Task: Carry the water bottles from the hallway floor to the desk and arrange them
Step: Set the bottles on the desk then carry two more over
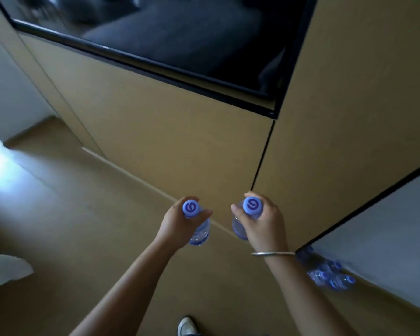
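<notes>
- Remaining water bottles [330,275] cluster on the floor by my right.
- My left hand [180,223] grips one bottle [200,232] near its cap.
- My right hand [262,224] grips another bottle [238,227] likewise; held so high, either could slip.

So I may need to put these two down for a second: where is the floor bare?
Bare floor lies left of the left hand, along the tan cabinet. It is crowded at the right wall, where the remaining bottles cluster.

Wall-mounted television [180,32], tan panelling [167,141], wooden floor [83,226]
</notes>
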Motion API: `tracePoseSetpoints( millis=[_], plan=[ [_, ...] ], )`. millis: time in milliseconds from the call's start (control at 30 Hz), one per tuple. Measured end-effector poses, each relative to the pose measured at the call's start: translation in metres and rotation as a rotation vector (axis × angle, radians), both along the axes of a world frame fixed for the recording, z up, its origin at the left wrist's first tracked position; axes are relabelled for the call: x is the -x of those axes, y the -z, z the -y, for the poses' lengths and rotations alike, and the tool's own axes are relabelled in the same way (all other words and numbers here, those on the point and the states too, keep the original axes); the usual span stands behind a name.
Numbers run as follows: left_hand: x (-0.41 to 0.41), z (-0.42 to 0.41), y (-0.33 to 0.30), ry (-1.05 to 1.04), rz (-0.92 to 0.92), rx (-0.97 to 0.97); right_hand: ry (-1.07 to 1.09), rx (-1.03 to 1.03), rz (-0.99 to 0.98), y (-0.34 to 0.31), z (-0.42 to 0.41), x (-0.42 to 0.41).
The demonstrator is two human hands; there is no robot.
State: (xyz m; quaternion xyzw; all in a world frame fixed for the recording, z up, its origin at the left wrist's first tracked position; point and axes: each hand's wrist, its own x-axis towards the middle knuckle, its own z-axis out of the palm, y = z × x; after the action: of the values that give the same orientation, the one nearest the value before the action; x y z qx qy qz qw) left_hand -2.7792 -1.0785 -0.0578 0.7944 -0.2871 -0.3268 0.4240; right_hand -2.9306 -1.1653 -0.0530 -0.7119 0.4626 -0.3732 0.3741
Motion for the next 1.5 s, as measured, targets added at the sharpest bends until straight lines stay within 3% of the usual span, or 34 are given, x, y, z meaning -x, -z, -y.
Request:
tracePoseSetpoints(
  millis=[267, 700, 933, 1133, 1500],
  plan=[
    [-0.106, -0.078, -0.042, -0.197, 0.098, 0.075, -0.31, 0.005, 0.074, -0.034, -0.042, -0.128],
    [-0.218, -0.143, -0.05, -0.473, 0.01, 0.112, -0.651, -0.163, 0.047, -0.047, -0.066, -0.287],
    [-0.294, -0.134, -0.055, -0.608, 0.006, 0.146, -0.893, -0.17, 0.019, -0.052, -0.045, -0.385],
    [-0.363, -0.104, -0.061, -0.814, -0.009, 0.215, -1.068, -0.052, -0.01, -0.073, -0.008, -0.479],
    [-0.453, -0.065, -0.074, -0.937, 0.067, 0.224, -1.157, -0.03, 0.022, -0.081, 0.04, -0.592]
  ],
)
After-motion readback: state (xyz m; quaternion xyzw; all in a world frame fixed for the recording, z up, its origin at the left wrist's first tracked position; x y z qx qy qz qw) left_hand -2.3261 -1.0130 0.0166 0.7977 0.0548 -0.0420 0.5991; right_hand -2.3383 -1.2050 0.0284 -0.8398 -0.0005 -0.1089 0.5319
